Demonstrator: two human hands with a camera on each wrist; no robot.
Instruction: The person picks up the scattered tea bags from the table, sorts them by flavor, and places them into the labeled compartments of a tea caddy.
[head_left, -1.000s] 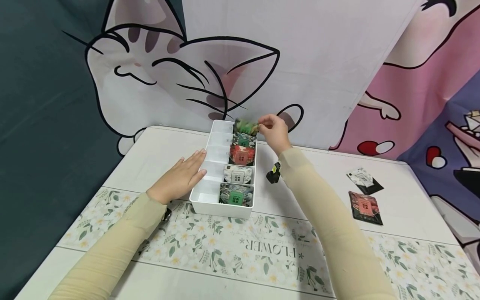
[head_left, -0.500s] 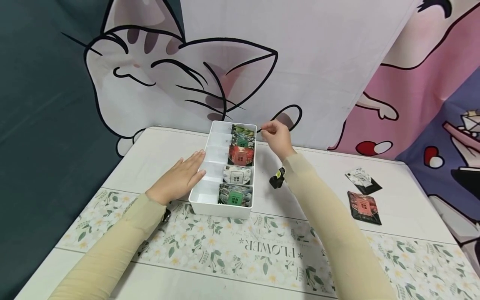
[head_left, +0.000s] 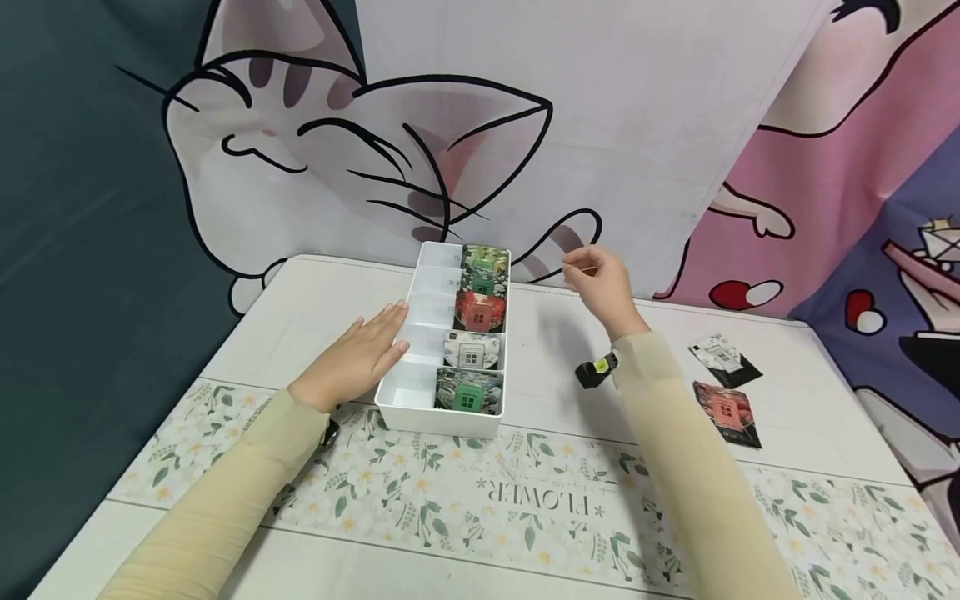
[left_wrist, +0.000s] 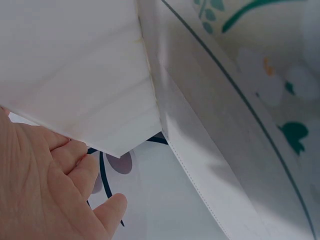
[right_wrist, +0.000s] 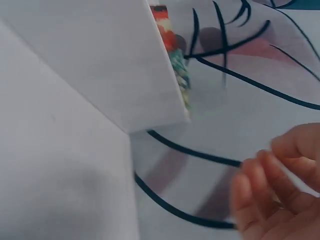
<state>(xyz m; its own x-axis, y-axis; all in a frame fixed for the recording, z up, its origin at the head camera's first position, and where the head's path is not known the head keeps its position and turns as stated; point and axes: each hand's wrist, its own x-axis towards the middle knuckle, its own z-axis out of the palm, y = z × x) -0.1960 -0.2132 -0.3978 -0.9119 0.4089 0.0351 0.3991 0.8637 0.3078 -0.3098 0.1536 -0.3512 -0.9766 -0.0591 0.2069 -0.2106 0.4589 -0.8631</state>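
Note:
A white box (head_left: 438, 423) with several compartments stands on the table in the head view. Tea sachets fill its right side: a green one (head_left: 467, 393) in front, then a white one (head_left: 472, 351), a red one (head_left: 480, 312), and green ones (head_left: 484, 265) overlapping at the back. My left hand (head_left: 351, 357) lies with straight fingers along the box's left rim; the left wrist view has its fingertips (left_wrist: 80, 150) at the box's wall. To the right of the box, my right hand (head_left: 602, 287) is raised with loosely bent fingers and holds nothing.
On the right of the table lie a white sachet (head_left: 724, 357) overlapping a black one (head_left: 742, 375), and a red sachet (head_left: 727, 412). A flowered strip (head_left: 420, 500) runs across the table (head_left: 540, 367). A cat-printed curtain (head_left: 637, 125) hangs behind the box.
My right hand has let go of the green sachet at the box's back and moved away to the right. That sachet has settled into the rear compartment. My left hand stays at the rim.

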